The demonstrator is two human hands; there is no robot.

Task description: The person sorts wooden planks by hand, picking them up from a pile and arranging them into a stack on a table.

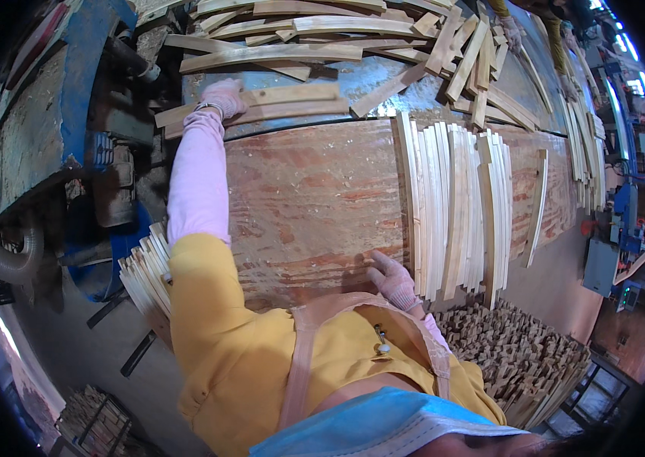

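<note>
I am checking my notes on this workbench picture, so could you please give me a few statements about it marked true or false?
1. The left hand rests on a curved wooden slat. True.
2. The right hand holds a hammer. False: it rests by the row of stacked slats on the reddish plywood bench.
3. Both hands wear gloves. True.
4. The loose slat pile lies on bare floor. False: it lies on the bench's far end.

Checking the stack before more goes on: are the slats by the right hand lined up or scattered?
Lined up: the slats lie side by side in a tight row beside the right hand on the table.
</note>
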